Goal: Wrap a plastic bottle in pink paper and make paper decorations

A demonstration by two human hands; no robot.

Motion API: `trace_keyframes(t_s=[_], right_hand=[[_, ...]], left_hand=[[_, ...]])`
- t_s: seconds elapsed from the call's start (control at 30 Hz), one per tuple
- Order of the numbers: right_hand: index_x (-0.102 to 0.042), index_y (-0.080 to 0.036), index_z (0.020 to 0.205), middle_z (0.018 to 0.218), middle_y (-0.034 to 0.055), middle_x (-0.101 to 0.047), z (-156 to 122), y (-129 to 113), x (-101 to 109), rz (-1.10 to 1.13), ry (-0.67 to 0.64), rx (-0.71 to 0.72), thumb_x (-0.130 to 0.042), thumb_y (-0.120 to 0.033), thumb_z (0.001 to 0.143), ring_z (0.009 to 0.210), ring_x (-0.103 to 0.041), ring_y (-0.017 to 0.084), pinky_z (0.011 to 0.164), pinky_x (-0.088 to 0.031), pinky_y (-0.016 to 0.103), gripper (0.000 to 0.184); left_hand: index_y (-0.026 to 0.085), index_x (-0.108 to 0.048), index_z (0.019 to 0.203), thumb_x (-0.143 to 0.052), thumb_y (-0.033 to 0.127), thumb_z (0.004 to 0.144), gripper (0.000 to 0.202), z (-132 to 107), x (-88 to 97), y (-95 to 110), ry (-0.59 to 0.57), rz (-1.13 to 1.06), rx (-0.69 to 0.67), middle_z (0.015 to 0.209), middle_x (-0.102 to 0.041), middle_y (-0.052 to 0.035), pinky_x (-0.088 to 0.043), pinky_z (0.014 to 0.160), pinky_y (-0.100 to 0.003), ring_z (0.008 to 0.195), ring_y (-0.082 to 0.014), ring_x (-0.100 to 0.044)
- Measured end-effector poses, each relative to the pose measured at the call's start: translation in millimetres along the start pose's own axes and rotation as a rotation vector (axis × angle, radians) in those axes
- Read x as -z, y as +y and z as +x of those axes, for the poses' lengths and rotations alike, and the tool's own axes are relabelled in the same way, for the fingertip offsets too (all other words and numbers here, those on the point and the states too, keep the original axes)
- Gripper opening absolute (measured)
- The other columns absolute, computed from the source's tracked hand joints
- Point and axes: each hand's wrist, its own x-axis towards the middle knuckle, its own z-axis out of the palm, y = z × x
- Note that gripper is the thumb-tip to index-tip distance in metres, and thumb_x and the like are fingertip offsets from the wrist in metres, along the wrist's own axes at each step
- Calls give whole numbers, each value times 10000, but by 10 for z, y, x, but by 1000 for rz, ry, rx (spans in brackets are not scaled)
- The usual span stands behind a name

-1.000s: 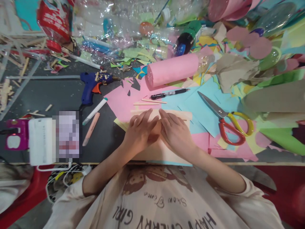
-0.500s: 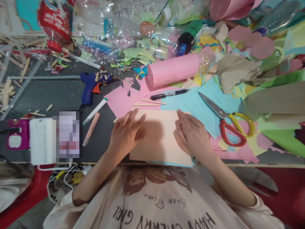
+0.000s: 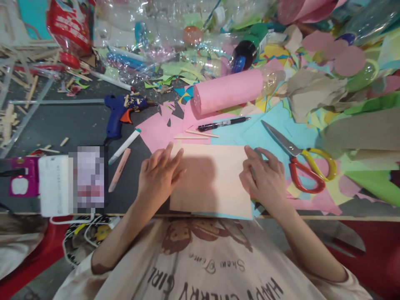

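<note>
A cream sheet of paper (image 3: 209,179) lies flat at the table's front edge, with a strip of blue paper showing beneath its lower edge. My left hand (image 3: 160,173) rests on its left edge, fingers spread and the index fingertip near the top left corner. At the opposite edge, my right hand (image 3: 265,177) touches the upper right corner, its fingers stretched out and apart. Neither hand grips anything. Just beyond the sheet lie thin wooden sticks (image 3: 200,134) and a black pen (image 3: 223,123). Large scissors (image 3: 296,154) with red and yellow handles lie right of my right hand.
A blue glue gun (image 3: 117,114) lies at the left, near a green-capped marker (image 3: 125,146) and a peach marker (image 3: 120,170). A pink-wrapped bottle (image 3: 229,91) lies behind the pen. Plastic bottles and paper scraps crowd the back. A phone (image 3: 90,177) sits at far left.
My hands have moved apart, the left one leftward and the right one rightward to the sheet's side edges. The paper stays in place.
</note>
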Motion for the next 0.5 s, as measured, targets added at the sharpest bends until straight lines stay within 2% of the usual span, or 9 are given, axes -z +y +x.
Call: trace_keyframes(t_s=[0.13, 0.2, 0.27, 0.37, 0.5], right_hand=[[-586, -218, 907, 1129, 113, -736, 51, 81, 23, -15, 43, -44, -482, -169, 901, 1048, -599, 308, 817, -448, 432, 115], [-591, -210, 976, 1061, 121, -733, 84, 133, 17, 2, 29, -63, -489, -225, 913, 986, -613, 313, 819, -460, 443, 120], [-577, -195, 1097, 1026, 125, -717, 117, 172, -1, 37, 21, -68, -508, -295, 912, 955, -627, 315, 818, -477, 446, 221], [-540, -191, 1222, 1068, 126, -697, 174, 197, -33, 124, 25, -62, -515, -315, 900, 980, -639, 307, 849, -491, 448, 346], [-601, -217, 1164, 1032, 103, -700, 252, 234, -60, 265, -15, -43, -531, -276, 883, 969, -645, 292, 864, -498, 454, 296]], left_hand=[[247, -561, 1347, -497, 351, 960, 406, -2, -20, 4, 12, 14, -6, 1409, -590, -127, -511, 786, -414, 1135, -308, -617], [261, -563, 1345, -498, 333, 959, 398, -2, -33, 6, 13, -9, 8, 1419, -582, -120, -508, 798, -416, 1145, -306, -612], [272, -575, 1332, -500, 324, 957, 387, 3, -41, 7, 13, -36, 23, 1427, -575, -116, -504, 802, -425, 1154, -312, -605], [274, -619, 1276, -504, 300, 951, 346, 37, -41, 4, 32, -40, 22, 1389, -608, -112, -500, 781, -438, 1132, -320, -608], [270, -675, 1145, -536, 238, 919, 267, 139, -27, -59, 91, -41, 10, 1259, -696, -81, -495, 747, -422, 1036, -290, -642]])
